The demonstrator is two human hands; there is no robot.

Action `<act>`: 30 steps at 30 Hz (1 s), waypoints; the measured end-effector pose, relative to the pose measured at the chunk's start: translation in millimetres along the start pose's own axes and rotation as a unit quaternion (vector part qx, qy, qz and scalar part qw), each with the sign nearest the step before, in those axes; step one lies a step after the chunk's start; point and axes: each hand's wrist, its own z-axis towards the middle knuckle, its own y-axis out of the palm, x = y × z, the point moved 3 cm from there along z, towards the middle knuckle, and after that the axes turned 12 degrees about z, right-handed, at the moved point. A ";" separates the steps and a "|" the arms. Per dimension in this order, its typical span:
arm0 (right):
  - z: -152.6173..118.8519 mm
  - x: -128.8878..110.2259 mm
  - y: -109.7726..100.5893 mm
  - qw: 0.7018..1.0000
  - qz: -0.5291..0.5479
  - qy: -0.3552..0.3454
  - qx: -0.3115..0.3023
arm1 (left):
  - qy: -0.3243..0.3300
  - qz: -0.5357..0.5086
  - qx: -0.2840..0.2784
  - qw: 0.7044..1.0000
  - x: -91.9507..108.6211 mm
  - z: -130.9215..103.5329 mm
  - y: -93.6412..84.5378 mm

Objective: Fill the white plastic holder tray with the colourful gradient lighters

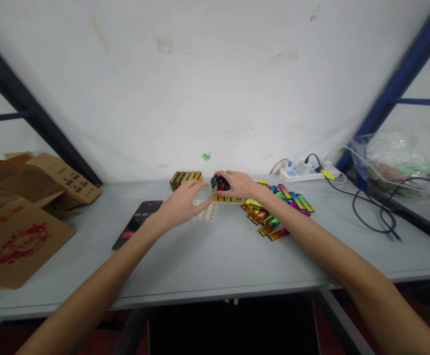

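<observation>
Near the middle of the grey table, my right hand (237, 184) is wrapped round a cluster of small black-topped pieces (221, 182), just above a yellow and red row of pieces (227, 199). My left hand (183, 202) has its thumb and fingers apart, with nothing between them, over the left side of a white tray with round bumps (208, 212). Behind my left hand stands a block of upright gold-topped tubes (186, 177). Shiny coloured flat pieces (270, 219) lie in a loose pile beside my right forearm.
A phone (135, 223) showing a timer lies left of my left hand. Cardboard boxes (26, 241) fill the table's left end. At the back right are a white power strip (300, 173), black cables (374, 229) and a clear plastic bag (396, 153).
</observation>
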 end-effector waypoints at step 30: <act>-32.1 -44.4 3.0 0.982 0.054 -0.149 -0.098 | -0.091 0.080 -0.173 0.978 -42.6 -37.6 28.0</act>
